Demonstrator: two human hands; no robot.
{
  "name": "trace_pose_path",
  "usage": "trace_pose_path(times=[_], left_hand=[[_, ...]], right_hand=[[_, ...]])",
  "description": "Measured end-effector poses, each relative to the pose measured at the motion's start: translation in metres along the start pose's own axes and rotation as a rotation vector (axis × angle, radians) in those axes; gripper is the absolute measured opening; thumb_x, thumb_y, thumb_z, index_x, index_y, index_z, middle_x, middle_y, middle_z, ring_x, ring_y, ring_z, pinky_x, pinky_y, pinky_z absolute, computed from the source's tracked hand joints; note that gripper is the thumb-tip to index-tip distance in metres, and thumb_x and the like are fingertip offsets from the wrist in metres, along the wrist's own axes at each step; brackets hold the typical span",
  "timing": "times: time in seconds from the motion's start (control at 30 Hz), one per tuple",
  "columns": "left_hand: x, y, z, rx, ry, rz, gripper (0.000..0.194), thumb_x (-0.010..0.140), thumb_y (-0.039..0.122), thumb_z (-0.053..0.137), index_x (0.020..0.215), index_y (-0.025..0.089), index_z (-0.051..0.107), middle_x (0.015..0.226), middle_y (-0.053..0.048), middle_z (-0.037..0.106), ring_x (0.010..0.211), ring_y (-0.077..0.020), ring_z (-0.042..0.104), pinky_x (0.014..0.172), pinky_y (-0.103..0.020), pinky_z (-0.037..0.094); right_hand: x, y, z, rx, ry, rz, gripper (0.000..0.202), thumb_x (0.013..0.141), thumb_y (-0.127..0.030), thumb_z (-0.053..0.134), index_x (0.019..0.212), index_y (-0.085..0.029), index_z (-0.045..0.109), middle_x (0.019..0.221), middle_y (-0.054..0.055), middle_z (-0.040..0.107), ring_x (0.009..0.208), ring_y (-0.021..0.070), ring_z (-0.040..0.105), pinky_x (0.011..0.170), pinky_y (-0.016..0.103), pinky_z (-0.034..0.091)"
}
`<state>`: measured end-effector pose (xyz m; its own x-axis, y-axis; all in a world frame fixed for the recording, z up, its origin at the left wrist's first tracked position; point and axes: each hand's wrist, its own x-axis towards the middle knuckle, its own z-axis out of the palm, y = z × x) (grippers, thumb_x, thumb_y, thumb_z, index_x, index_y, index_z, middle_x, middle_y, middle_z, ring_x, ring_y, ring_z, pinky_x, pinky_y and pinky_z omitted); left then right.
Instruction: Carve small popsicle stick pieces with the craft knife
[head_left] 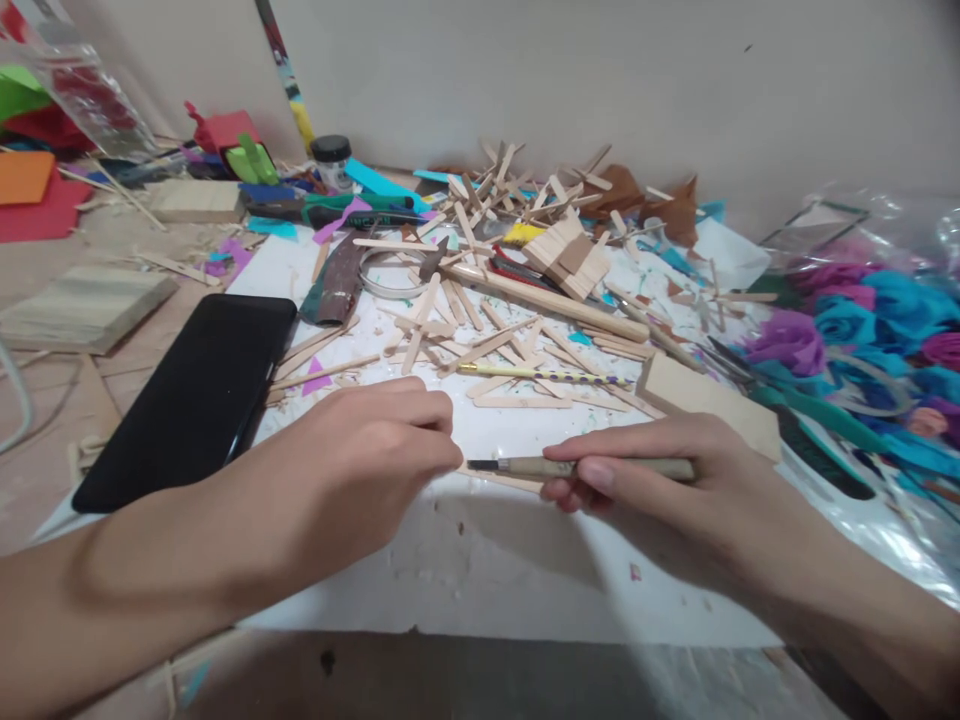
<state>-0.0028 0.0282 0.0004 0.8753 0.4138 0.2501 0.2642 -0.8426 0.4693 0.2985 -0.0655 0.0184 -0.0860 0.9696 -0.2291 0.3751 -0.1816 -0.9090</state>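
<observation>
My left hand (397, 450) is closed, its fingertips pinching the left end of a flat wooden craft stick (506, 482) low over the white sheet (480, 590). The fist hides that end. My right hand (660, 465) grips a slim carving tool (529, 466) with a wooden handle, a metal collar and a dark tip. The tool lies almost level, its tip pointing left just over the stick, close to my left fingers. Whether the tip touches the stick I cannot tell. Behind both hands, a patterned pencil (547, 375) rests among loose craft sticks (517, 400).
A black phone (191, 395) lies to the left, near wood blocks (86, 308). Beyond the hands are a hammer (547, 300), a tape roll (394, 275) and a heap of sticks (502, 190). Green-handled scissors (817, 420) and paper flowers (787, 342) are at right.
</observation>
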Motion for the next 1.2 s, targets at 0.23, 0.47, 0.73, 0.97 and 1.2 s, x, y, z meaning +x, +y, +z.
trace_pose_path(times=[0.23, 0.47, 0.73, 0.97, 1.2], left_hand=[[-0.002, -0.002, 0.003, 0.000, -0.005, -0.004, 0.037, 0.103, 0.003, 0.051, 0.109, 0.023, 0.081, 0.103, -0.005, 0.075, 0.094, -0.0190, 0.069, 0.080, -0.030, 0.049], [0.002, -0.004, 0.000, -0.015, -0.018, 0.029, 0.035, 0.105, 0.002, 0.051, 0.100, 0.021, 0.079, 0.103, -0.004, 0.074, 0.091, -0.0187, 0.065, 0.078, -0.033, 0.044], [0.005, 0.000, 0.004, 0.025, -0.145, 0.144, 0.037, 0.102, -0.001, 0.048, 0.106, 0.023, 0.076, 0.107, -0.002, 0.071, 0.094, -0.0216, 0.059, 0.083, -0.038, 0.039], [0.006, 0.006, 0.003, 0.025, -0.144, 0.163, 0.035, 0.104, 0.001, 0.050, 0.106, 0.021, 0.079, 0.103, -0.002, 0.071, 0.091, -0.0229, 0.058, 0.081, -0.039, 0.039], [0.007, 0.007, 0.003, 0.025, -0.133, 0.203, 0.032, 0.096, -0.002, 0.056, 0.103, 0.021, 0.076, 0.104, -0.002, 0.071, 0.092, -0.0221, 0.058, 0.082, -0.039, 0.040]], right_hand=[[0.000, 0.011, 0.001, 0.294, 0.054, 0.057, 0.029, 0.091, -0.051, 0.094, 0.094, -0.022, 0.094, 0.074, 0.010, 0.085, 0.067, 0.0191, 0.078, 0.063, 0.026, 0.065], [-0.004, -0.005, 0.003, 0.249, 0.145, 0.100, 0.026, 0.079, -0.046, 0.103, 0.092, -0.026, 0.093, 0.067, 0.005, 0.078, 0.061, 0.0155, 0.069, 0.051, 0.022, 0.050], [-0.011, -0.001, 0.020, 0.311, 0.148, -0.059, 0.027, 0.092, -0.049, 0.094, 0.083, -0.025, 0.084, 0.063, -0.001, 0.062, 0.054, 0.0112, 0.052, 0.047, 0.025, 0.038], [-0.014, 0.004, 0.038, 0.375, 0.106, -0.119, 0.022, 0.111, -0.050, 0.070, 0.104, -0.031, 0.080, 0.084, 0.001, 0.073, 0.067, 0.0147, 0.067, 0.058, 0.027, 0.052], [-0.016, -0.018, 0.039, -0.183, 0.189, -0.321, 0.034, 0.116, -0.053, 0.060, 0.098, -0.029, 0.076, 0.080, -0.001, 0.073, 0.065, 0.0116, 0.068, 0.057, 0.022, 0.054]])
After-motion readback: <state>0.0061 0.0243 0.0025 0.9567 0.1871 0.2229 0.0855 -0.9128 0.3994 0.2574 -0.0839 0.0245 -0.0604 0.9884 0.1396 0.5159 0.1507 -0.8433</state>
